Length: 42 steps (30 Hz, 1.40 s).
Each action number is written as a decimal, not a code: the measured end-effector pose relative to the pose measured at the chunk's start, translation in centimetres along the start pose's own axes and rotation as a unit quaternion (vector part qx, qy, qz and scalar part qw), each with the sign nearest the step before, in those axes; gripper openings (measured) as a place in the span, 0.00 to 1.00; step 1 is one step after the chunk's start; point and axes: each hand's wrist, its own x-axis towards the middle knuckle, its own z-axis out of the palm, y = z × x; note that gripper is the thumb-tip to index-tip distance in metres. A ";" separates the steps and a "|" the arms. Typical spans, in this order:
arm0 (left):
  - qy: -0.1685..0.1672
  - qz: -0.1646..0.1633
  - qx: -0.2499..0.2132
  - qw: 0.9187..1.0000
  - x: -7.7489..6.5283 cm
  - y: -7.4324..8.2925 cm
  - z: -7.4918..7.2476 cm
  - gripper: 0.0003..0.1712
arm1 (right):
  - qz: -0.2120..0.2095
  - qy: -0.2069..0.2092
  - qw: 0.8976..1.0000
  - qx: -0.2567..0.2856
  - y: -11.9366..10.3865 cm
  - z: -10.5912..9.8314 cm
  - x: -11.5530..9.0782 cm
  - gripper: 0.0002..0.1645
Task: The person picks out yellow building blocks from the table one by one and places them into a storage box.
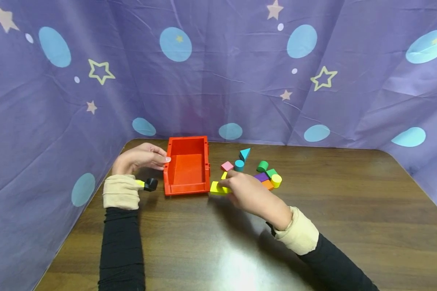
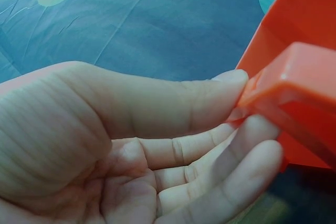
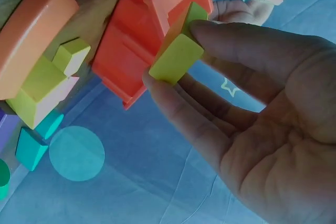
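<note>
At the left of the table, the thumb and fingertips of my left hand [image 1: 140, 157] pinch the left rim of an open red plastic box [image 1: 187, 189]. The left wrist view has the thumb on top of the box's edge [image 2: 294, 72] and the fingers below it. My right hand [image 1: 254, 197] is just right of the box, pinching a yellow rectangular block [image 3: 176, 59] between thumb and fingertips. In the head view that hand partly covers the toy blocks behind it. No block shows on the visible floor of the box.
Beyond my right hand lie a pink block [image 1: 227, 166], a blue cylinder [image 1: 239, 165], a blue triangular block [image 1: 245, 154], a green cylinder [image 1: 262, 166], a purple block [image 1: 261, 177], an orange block [image 1: 267, 184] and a yellow cylinder [image 1: 276, 180]. A patterned purple curtain [image 1: 240, 101] hangs behind the table.
</note>
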 end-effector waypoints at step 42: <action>0.006 0.001 -0.004 1.000 -0.1 -0.1 -0.1 0.20 | 0.029 -0.033 0.999 -0.032 -1.3 -8.5 8.9 0.21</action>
